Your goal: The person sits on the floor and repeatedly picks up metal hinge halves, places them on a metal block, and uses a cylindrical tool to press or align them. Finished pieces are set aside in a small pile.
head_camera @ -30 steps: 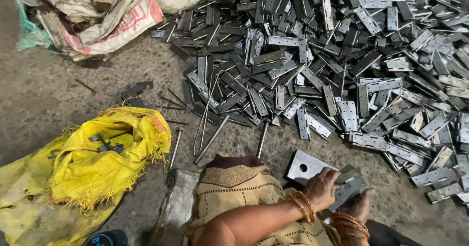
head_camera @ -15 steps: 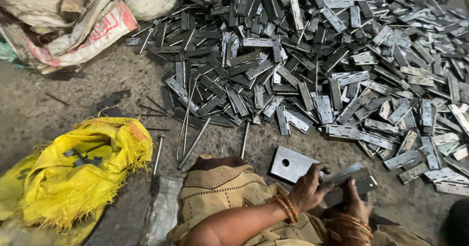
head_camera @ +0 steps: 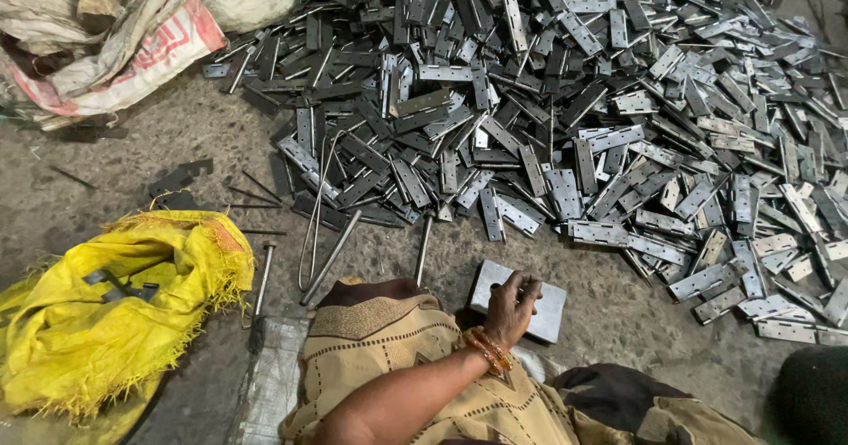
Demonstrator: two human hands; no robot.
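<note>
Hand on a steel block, floor level

Left hand (head_camera: 511, 308) resting curled over flat grey metal block (head_camera: 519, 301) on concrete floor (head_camera: 132, 189), just below huge hinge-plate pile (head_camera: 565, 118). Right hand out of view. Yellow sack (head_camera: 106, 312) off left.

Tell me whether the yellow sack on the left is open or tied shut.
Open. The yellow sack has its frayed mouth spread wide, and dark metal pieces show inside it.
</note>
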